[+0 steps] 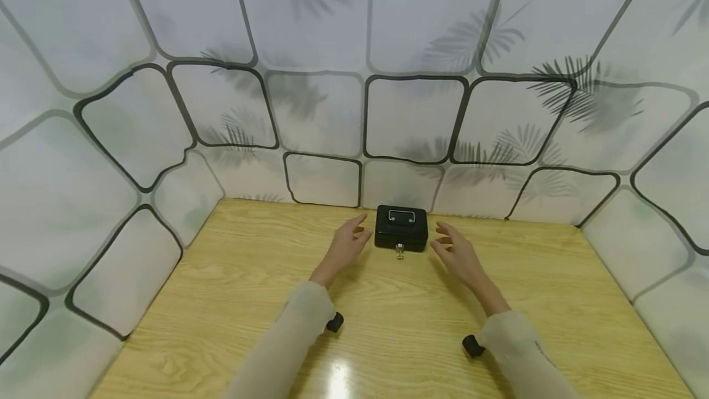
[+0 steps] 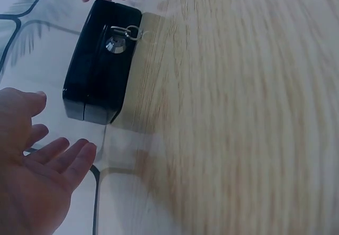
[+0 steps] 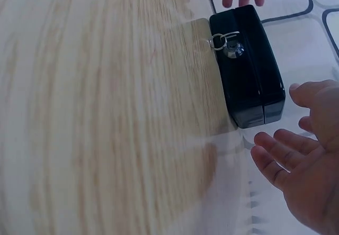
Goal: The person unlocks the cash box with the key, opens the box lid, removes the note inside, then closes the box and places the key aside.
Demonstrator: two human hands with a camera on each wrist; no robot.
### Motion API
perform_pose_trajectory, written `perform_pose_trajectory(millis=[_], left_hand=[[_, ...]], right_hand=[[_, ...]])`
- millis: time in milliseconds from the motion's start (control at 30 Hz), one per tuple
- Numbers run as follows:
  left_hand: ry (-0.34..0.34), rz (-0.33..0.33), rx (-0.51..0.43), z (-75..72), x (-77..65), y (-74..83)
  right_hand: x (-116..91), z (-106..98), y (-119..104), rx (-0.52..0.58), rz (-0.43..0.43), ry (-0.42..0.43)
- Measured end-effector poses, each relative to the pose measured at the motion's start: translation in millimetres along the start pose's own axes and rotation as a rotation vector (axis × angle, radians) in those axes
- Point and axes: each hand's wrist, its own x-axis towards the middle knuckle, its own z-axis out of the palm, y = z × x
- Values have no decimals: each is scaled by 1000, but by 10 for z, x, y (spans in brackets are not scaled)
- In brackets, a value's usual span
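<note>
Just below centre in the head view, the box sits on the worktop between the left hand and right hand, both empty, fingers loosely bent. It looks rigid and smooth, perhaps slippery; opposite sides or the top handle should hold best.

A yellow wooden-looking table with visible grain stands among pale walls printed with rounded, four-sided outlines.

The white-grey back wall rises behind the far table edge, and similar pale side walls, one at left and one at right, run along its two sides. The outlines are partly black, partly faded grey. Feathery grey leaf prints spread over the back wall, some sharp, some blurred. The upper wall looks cooler and bluish, the lower part warmer. A white light reflection shines on the table near the bottom edge of the head view.
</note>
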Motion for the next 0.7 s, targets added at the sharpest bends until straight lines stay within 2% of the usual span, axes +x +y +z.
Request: perform_pose_trajectory(millis=[167, 367, 700], left_hand=[[-12, 12, -12, 80, 42, 0], [-48, -2, -33, 137, 66, 24], [-89, 0, 24, 207, 114, 14]], right_hand=[[43, 67, -18, 13, 0, -1], [86, 137, -37, 19, -3, -3], [109, 221, -44, 6, -7, 0]])
